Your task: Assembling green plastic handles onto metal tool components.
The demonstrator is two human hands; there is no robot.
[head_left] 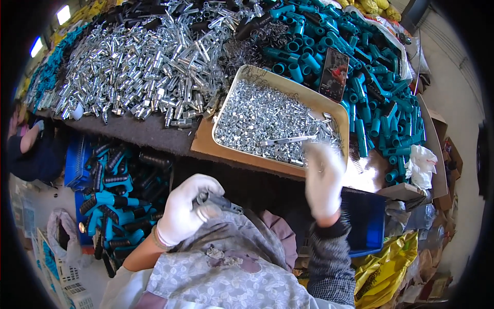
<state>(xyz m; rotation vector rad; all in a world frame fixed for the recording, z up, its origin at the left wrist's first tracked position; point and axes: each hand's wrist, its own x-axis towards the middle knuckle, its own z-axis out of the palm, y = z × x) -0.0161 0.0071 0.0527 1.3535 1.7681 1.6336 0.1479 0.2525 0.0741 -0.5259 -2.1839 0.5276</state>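
My left hand point(189, 208), in a white glove, is closed around a small dark metal part point(218, 201) with a narrow end pointing right, above my lap. My right hand point(324, 177), gloved in white too, is over the right front edge of a cream tray point(234, 85). Motion smears its fingers, so I cannot tell whether they hold anything. Close to those fingertips is a slim silver tool like tweezers point(288, 140), over the heap of small shiny metal pieces point(257, 113) in the tray. Whether the hand touches it is unclear.
Silver metal fittings point(139, 67) are heaped at the back left, teal tubular parts point(360, 98) at the back right. A phone point(334, 74) leans by the tray. Below left, a blue crate point(82, 206) holds teal-and-black handles point(116, 201). Another person's arm point(30, 138) shows far left.
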